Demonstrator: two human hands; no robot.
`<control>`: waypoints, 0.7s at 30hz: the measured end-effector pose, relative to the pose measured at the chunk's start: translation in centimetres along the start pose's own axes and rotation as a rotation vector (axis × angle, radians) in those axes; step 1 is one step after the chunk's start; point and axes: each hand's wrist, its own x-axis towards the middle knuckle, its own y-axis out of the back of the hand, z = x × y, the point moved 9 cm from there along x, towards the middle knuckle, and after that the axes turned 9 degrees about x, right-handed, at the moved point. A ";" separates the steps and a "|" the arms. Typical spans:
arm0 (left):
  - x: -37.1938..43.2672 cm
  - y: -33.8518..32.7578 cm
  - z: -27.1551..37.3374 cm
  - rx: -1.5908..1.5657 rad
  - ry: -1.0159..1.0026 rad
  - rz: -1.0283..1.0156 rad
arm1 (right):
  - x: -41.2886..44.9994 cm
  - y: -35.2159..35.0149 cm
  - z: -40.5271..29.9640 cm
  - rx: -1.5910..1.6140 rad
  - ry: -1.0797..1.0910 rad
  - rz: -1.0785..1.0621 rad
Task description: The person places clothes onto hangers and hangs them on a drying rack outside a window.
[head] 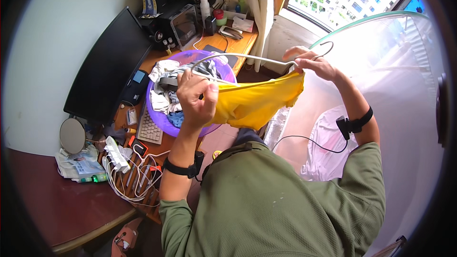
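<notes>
A yellow garment (255,103) is stretched between my hands in front of my chest. A white clothes hanger (246,56) runs along its upper edge, with its metal hook pointing up and right. My left hand (196,98) grips the cloth and the hanger's left end; some of its fingers are hidden. My right hand (316,63) pinches the garment and the hanger near the base of the hook. Behind my left hand stands a purple plastic basin (228,66) holding white, grey and blue clothes (162,100).
The wooden desk (246,44) bears a monitor (107,67), a keyboard (150,126) and bottles. A power strip (117,155) with tangled cables lies at lower left. A translucent mosquito net (385,78) stands at right, below the window.
</notes>
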 end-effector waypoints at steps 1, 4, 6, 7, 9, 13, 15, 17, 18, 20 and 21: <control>0.2 0.3 0.4 0.041 -0.053 0.030 | -0.2 0.8 0.5 0.024 0.005 0.021; 0.0 -0.3 1.0 0.081 -0.094 0.018 | -0.5 1.9 4.0 0.019 -0.091 0.006; 0.2 -0.4 0.5 0.052 0.007 0.020 | -0.4 1.7 5.8 0.048 -0.148 -0.016; 0.3 -0.7 0.8 0.053 0.004 0.016 | -0.3 2.0 6.1 0.052 -0.146 -0.013; -0.1 -0.7 -2.8 -0.142 0.436 0.102 | -0.4 3.0 7.4 -0.040 -0.262 0.003; 0.1 -1.0 -2.6 0.090 0.205 -0.008 | -0.5 2.2 8.7 -0.018 -0.326 -0.062; -0.3 -1.7 -4.4 -0.260 0.445 -0.045 | -0.3 2.7 8.8 -0.039 -0.344 -0.059; -1.6 -3.1 -7.2 -0.422 0.753 -0.092 | -0.4 3.4 9.9 -0.056 -0.394 -0.052; -2.6 -3.4 -8.8 -0.443 0.789 -0.059 | -0.2 3.2 9.7 -0.046 -0.371 -0.068; -3.6 -4.1 -10.0 -0.470 0.839 -0.117 | 0.1 2.6 9.2 -0.043 -0.356 -0.107; -3.9 -4.4 -10.2 -0.539 0.891 -0.140 | 0.1 2.2 9.3 -0.004 -0.345 -0.122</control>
